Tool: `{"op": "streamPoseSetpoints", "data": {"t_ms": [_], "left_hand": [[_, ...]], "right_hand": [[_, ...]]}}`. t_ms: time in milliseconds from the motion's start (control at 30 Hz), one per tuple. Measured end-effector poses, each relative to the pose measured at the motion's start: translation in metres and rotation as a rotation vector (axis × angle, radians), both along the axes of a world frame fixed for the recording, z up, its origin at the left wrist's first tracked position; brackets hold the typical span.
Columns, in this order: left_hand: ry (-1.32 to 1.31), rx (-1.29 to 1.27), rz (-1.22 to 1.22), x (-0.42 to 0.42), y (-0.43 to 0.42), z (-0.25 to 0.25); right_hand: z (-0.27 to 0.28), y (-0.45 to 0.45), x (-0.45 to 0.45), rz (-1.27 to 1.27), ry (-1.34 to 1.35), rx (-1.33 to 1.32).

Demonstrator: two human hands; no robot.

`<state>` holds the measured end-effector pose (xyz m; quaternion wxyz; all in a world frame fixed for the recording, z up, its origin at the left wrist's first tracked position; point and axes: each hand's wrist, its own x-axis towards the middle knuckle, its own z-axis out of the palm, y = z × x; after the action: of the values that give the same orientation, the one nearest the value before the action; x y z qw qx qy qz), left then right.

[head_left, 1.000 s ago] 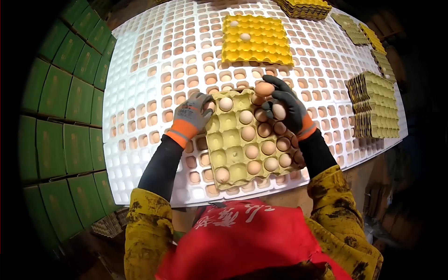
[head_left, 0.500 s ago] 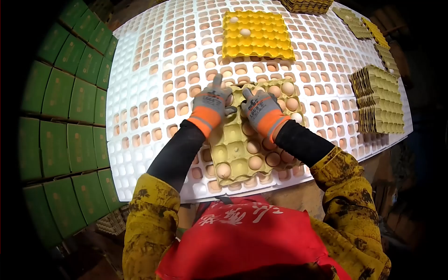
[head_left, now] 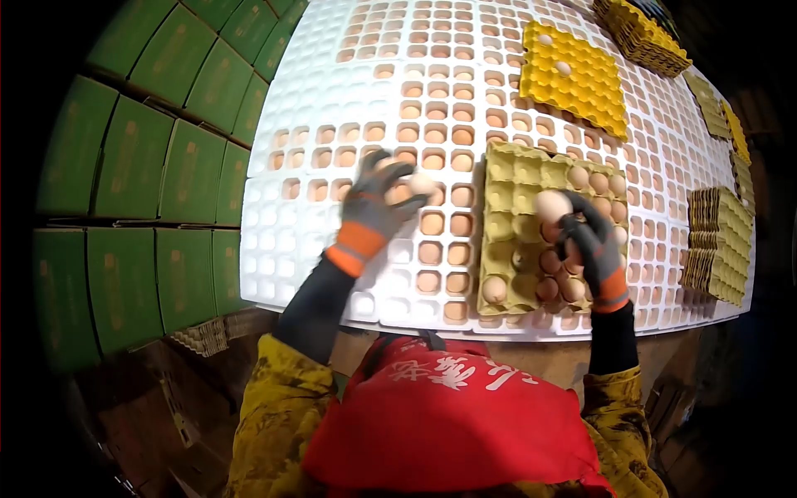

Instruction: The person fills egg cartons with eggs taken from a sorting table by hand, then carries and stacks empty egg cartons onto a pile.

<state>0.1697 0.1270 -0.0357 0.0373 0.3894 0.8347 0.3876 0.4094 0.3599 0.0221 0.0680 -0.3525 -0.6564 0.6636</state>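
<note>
My left hand (head_left: 371, 206), in a grey glove with an orange cuff, is over the white foam egg trays. A pale egg (head_left: 422, 184) sits between its thumb and fingertips. Gripped in the fingers of my right hand (head_left: 591, 241) is another egg (head_left: 551, 205), raised over the olive pulp egg tray (head_left: 503, 249). Brown eggs (head_left: 573, 290) fill much of that tray's right side, and a single egg (head_left: 495, 288) lies in its near left corner. The left hand is slightly blurred by motion.
White foam trays (head_left: 320, 282) with many eggs in their pockets cover the table. A yellow egg tray (head_left: 585, 87) carrying two eggs lies farther back. Stacked pulp trays (head_left: 716, 249) stand on the right. Green cartons (head_left: 124, 270) are piled along the left.
The view has swung left, so the table appears shifted rightward. My hands have moved apart, the left one away from the olive tray. Each hand now shows an egg in its fingers.
</note>
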Motion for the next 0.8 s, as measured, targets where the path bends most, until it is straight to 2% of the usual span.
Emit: {"op": "streamPoseSetpoints", "data": {"t_ms": [33,67,100,133,167,233,333,367,400,467,533,600,633,667,733,800], "left_hand": [[-0.013,-0.05,0.071,-0.017,-0.038,-0.009],[-0.027,-0.097,0.142,-0.034,-0.075,-0.019],[-0.016,-0.136,0.223,-0.051,-0.114,-0.034],[-0.008,-0.178,0.303,-0.064,-0.143,-0.046],[0.006,-0.174,0.315,-0.07,-0.157,-0.045],[0.037,-0.126,0.289,-0.085,-0.177,-0.056],[0.053,-0.257,0.232,-0.085,-0.167,-0.065],[0.122,-0.361,0.171,-0.087,-0.17,-0.087],[0.114,-0.494,0.157,-0.086,-0.167,-0.076],[0.16,-0.439,0.129,-0.091,-0.178,-0.076],[0.249,-0.441,0.107,-0.097,-0.194,-0.077],[0.199,-0.448,0.031,-0.11,-0.204,-0.072],[0.154,-0.426,0.013,-0.117,-0.206,-0.069],[0.108,-0.407,-0.001,-0.124,-0.209,-0.066],[0.005,-0.306,0.01,-0.129,-0.214,-0.066],[-0.105,-0.128,0.057,-0.131,-0.214,-0.067]], "right_hand": [[0.0,-0.032,-0.019,0.085,0.08,0.076],[-0.021,-0.058,-0.04,0.222,0.225,0.361],[-0.02,-0.088,-0.065,0.308,0.27,0.307],[-0.024,-0.114,-0.09,0.403,0.265,0.494],[-0.029,-0.141,-0.115,0.433,0.181,0.481],[-0.061,-0.18,-0.163,0.461,0.097,0.672],[-0.085,-0.222,-0.215,0.531,-0.159,0.956],[-0.09,-0.23,-0.226,0.606,-0.313,1.049],[-0.095,-0.236,-0.226,0.531,-0.235,1.009],[-0.11,-0.237,-0.221,0.373,-0.073,0.933],[-0.124,-0.231,-0.213,0.322,0.1,0.718],[-0.125,-0.226,-0.205,0.21,-0.032,-0.003],[-0.128,-0.219,-0.2,0.131,0.056,-0.157],[-0.139,-0.213,-0.197,0.066,0.147,-0.131],[-0.127,-0.21,-0.195,-0.075,0.133,-0.004],[-0.14,-0.209,-0.196,-0.105,0.263,0.388]]}}
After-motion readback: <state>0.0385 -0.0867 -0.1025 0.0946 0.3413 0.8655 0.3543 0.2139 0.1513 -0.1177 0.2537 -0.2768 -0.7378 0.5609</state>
